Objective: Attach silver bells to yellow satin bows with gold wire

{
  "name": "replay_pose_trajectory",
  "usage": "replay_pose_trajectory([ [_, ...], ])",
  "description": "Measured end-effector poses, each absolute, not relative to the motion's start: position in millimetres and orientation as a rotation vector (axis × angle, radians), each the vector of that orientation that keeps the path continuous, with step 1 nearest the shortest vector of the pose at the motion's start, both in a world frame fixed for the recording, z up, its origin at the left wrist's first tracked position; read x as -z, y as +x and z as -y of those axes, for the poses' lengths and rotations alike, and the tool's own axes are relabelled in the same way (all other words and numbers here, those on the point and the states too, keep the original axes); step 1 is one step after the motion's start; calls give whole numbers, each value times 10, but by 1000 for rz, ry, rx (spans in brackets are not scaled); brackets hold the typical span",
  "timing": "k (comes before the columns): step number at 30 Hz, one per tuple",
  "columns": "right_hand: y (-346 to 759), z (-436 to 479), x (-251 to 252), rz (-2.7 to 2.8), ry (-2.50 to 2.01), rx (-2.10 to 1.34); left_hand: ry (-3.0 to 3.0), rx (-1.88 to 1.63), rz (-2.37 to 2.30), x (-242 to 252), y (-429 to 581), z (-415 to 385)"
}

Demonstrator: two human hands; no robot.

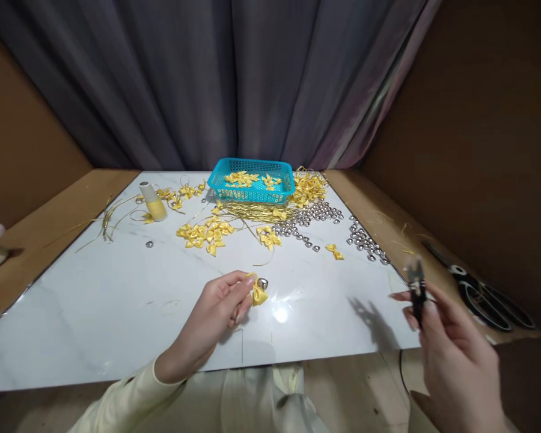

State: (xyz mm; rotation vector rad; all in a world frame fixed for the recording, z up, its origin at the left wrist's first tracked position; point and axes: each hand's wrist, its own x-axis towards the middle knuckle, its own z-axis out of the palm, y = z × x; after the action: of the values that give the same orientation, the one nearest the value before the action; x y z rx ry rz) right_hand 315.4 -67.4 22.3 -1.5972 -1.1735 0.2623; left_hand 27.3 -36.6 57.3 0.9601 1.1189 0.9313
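through the head camera i have the left hand [220,307] above the worktop [117,325], near the middle of its front edge, thumb and fingertips pinching a yellow satin bow [259,296]; a silver heart-shaped bead [263,283] sits right against that bow, though i cannot tell how it is attached. my right hand [460,355] is out by the front right corner, fingers wrapped around dark-handled nippers [417,288], their tips pointing away and blurred. a turquoise basket [256,196] holding more bows stands by the middle of the far edge. in front of it i see a bundle of gold wire ties [252,211], a heap of loose bows [210,233] and scattered silver beads [313,214] that spread toward the right edge. black-handled scissors [482,300] lie along that right edge, and a bottle of yellow contents [155,207] stands toward the far left corner.
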Motion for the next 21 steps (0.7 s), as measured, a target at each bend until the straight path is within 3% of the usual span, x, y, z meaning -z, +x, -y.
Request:
replay_pose_trajectory([
  [3, 2774, 730, -323, 1250, -1620, -470, 983, -934, -1143, -549, 281, 357],
  [11, 2087, 823, -373, 1957, -1274, -21, 1156, -962, -1209, -548, 349, 374],
  [21, 1897, 785, -201, 2010, -1243, 60, 1182, -963, -1244, -585, 412, 369],
])
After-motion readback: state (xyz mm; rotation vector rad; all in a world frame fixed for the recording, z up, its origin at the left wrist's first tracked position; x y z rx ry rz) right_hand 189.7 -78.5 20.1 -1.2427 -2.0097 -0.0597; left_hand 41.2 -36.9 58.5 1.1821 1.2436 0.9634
